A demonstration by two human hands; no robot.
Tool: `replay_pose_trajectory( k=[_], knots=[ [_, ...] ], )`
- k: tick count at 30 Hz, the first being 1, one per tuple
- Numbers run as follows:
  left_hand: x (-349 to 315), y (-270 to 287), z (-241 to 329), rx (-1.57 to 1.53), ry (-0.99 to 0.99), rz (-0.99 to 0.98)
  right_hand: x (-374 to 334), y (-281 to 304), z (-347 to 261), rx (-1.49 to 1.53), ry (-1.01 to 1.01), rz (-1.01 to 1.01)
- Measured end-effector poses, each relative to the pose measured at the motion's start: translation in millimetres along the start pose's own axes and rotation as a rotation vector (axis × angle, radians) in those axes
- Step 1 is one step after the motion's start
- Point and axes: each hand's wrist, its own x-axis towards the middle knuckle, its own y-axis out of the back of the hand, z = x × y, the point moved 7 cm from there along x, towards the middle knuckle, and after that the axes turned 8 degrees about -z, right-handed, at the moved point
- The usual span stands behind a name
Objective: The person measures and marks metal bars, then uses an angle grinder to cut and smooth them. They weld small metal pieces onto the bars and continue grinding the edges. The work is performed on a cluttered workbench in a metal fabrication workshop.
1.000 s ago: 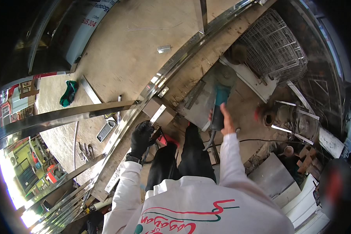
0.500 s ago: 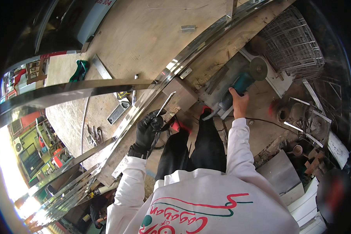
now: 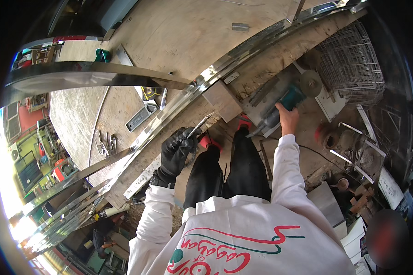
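Observation:
My left hand (image 3: 175,153), in a black glove, is closed around a slim silver metal rod (image 3: 198,126). The rod points up and to the right, toward a square-faced block (image 3: 222,101). My bare right hand (image 3: 287,121) grips the body of a teal and grey angle grinder (image 3: 291,98), low down beyond my feet. A round disc (image 3: 311,84) sits at the grinder's far end; whether it is spinning I cannot tell. Part of the grinder's body is hidden under my fingers.
A long shiny metal bar (image 3: 172,110) crosses the worktable diagonally, and another metal beam (image 3: 101,75) meets it from the left. A tape measure (image 3: 150,93) and clamps (image 3: 106,143) lie on the table. Wire mesh (image 3: 351,59) stands at right. Another person (image 3: 103,236) is at lower left.
My left hand has shifted slightly right and the rod now leans further right. My right hand stays on the grinder. The whole view has shifted a little.

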Motion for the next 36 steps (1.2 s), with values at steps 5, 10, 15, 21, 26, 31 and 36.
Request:
replay_pose_trajectory(
  k=[5, 10, 15, 21, 26, 31, 36],
  knots=[
    [-9, 5, -6, 0.061, -0.064, 0.074, 0, -7, 8, 0.029, -0.041, -0.073],
    [-36, 33, -54, 0.090, 0.216, 0.168, -9, -11, 12, 0.092, 0.000, -0.019],
    [-79, 88, -100, 0.469, 0.309, 0.259, -19, -13, 10, -0.025, 0.081, 0.140],
    [-114, 111, -117, 0.697, 0.144, 0.311, -30, 1, 14, 0.011, 0.123, 0.214],
    [-136, 122, -128, 0.916, 0.043, 0.324, -96, 25, -24, 0.152, 0.236, 0.475],
    [-161, 130, -123, 1.182, -0.014, 0.379, -189, -7, -92, 0.412, 0.567, 0.307],
    [-174, 141, -133, 1.114, -0.070, 0.424, -268, -71, -164, 0.425, 0.803, 0.100]
  ],
)
